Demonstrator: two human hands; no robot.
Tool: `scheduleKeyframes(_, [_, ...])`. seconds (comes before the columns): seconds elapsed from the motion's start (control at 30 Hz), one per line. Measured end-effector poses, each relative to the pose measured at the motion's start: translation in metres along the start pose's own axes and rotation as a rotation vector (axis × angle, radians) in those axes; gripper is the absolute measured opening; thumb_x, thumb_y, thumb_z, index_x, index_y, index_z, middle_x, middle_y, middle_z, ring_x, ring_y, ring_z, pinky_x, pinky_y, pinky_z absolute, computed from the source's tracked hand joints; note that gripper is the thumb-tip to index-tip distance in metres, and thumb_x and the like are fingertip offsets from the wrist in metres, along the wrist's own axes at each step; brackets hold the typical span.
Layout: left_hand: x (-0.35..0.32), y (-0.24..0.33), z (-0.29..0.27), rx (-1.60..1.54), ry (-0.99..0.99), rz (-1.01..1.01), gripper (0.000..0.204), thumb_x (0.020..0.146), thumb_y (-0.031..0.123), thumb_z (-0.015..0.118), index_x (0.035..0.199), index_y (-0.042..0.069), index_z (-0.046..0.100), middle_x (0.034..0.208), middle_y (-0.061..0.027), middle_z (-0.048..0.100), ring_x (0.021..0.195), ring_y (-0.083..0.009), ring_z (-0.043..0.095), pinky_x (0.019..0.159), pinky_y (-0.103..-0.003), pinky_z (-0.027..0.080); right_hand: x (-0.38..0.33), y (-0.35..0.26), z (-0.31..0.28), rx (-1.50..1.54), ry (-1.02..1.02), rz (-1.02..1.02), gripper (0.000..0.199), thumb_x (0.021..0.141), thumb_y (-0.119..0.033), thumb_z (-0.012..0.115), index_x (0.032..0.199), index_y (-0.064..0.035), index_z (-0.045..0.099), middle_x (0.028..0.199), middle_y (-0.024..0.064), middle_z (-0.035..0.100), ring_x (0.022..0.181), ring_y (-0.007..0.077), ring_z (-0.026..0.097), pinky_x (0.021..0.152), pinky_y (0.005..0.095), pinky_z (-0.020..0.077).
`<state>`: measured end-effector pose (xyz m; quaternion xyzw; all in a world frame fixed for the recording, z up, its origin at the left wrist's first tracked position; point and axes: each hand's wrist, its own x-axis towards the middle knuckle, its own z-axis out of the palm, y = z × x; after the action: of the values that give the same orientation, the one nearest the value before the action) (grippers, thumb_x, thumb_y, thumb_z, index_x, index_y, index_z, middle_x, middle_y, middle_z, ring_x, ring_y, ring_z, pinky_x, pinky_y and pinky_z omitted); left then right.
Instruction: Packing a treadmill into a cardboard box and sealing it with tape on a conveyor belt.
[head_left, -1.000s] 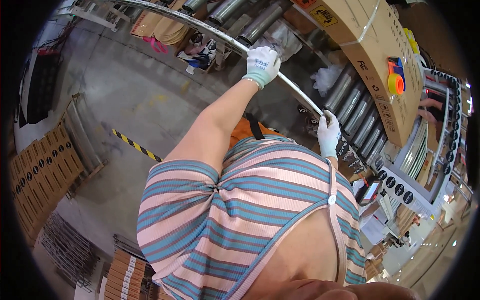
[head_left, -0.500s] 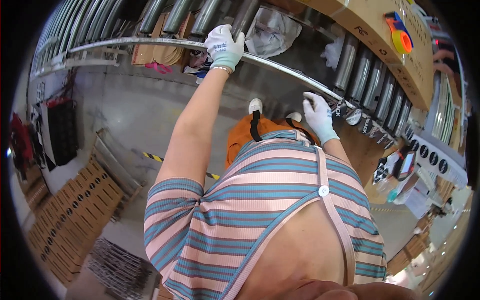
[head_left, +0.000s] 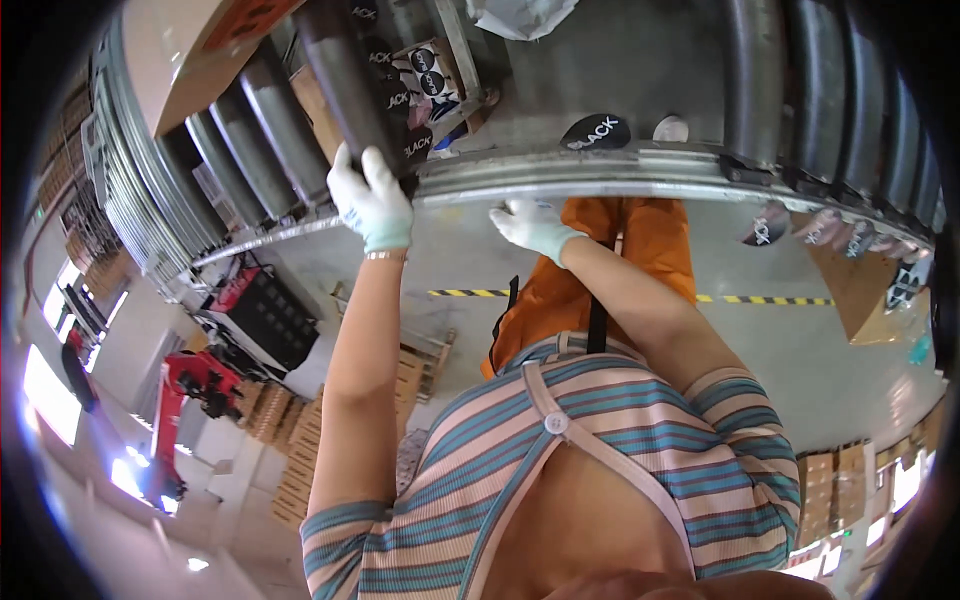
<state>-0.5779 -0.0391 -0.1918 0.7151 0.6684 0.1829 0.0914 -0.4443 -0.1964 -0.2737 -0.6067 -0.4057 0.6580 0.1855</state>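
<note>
My left hand (head_left: 372, 200), in a white glove with a pale green cuff, is at the near end of a dark metal roller (head_left: 345, 85). Two of its fingers point up and apart against the roller, and I see nothing held. My right hand (head_left: 532, 226), gloved the same way, is in front of my body just below the conveyor's metal rail (head_left: 590, 180). Its fingers are curled in, with no object visible in them. Beyond my left hand a brown carton (head_left: 195, 60) rests on the rollers at the upper left.
Between the rollers is a wide gap, with a white plastic bag (head_left: 520, 15) at its far side and a black round label (head_left: 597, 131) near the rail. More rollers (head_left: 755, 90) stand at right. A black crate (head_left: 265, 315) and stacked cartons (head_left: 300, 455) are at lower left.
The view has swung left, bringing a carton into the upper left while the large carton at right left view. My right hand has come across in front of my body; my left has shifted to another roller.
</note>
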Motion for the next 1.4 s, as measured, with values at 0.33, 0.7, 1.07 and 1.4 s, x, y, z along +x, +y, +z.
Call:
scheduleKeyframes(0.33, [-0.003, 0.008, -0.01, -0.118, -0.138, -0.084, 0.045, 0.095, 0.017, 0.045, 0.131, -0.009, 0.043, 0.126, -0.0211, 0.05, 0.114, -0.0292, 0.048, 0.103, -0.039, 0.034, 0.089, -0.029, 0.022, 0.483, -0.036, -0.59, 0.042, 0.098, -0.031, 0.042, 0.131, -0.0077, 0.054, 0.137, 0.0158, 0.051, 0.124, 0.0296, 0.049, 0.106, 0.0409, 0.0375])
scheduleKeyframes(0.7, [-0.003, 0.006, -0.009, -0.09, -0.172, -0.033, 0.047, 0.09, 0.012, 0.047, 0.132, -0.008, 0.041, 0.125, -0.0215, 0.049, 0.115, -0.0315, 0.049, 0.103, -0.039, 0.035, 0.054, 0.005, 0.04, 0.07, 0.108, -0.252, 0.043, 0.096, -0.03, 0.045, 0.132, -0.0076, 0.052, 0.135, 0.0157, 0.052, 0.126, 0.0316, 0.047, 0.106, 0.0438, 0.0367])
scheduleKeyframes(1.07, [0.0, 0.014, -0.01, 0.032, -0.063, 0.051, 0.048, 0.091, 0.023, 0.058, 0.13, -0.004, 0.049, 0.121, -0.0231, 0.055, 0.113, -0.037, 0.053, 0.1, -0.042, 0.039, -0.06, 0.092, -0.066, -0.241, 0.471, 0.262, 0.037, 0.086, -0.025, 0.053, 0.118, -0.0071, 0.055, 0.107, 0.0192, 0.062, 0.102, 0.0375, 0.059, 0.089, 0.0483, 0.0466])
scheduleKeyframes(1.4, [-0.011, 0.007, -0.011, 0.075, -0.043, 0.051, 0.053, 0.094, 0.036, 0.052, 0.124, -0.007, 0.052, 0.115, -0.027, 0.058, 0.107, -0.0408, 0.055, 0.094, -0.043, 0.043, -0.222, 0.117, -0.141, 0.065, 1.012, 0.631, 0.042, 0.082, -0.024, 0.053, 0.12, -0.0078, 0.059, 0.118, 0.0232, 0.061, 0.109, 0.0384, 0.06, 0.091, 0.0468, 0.0486])
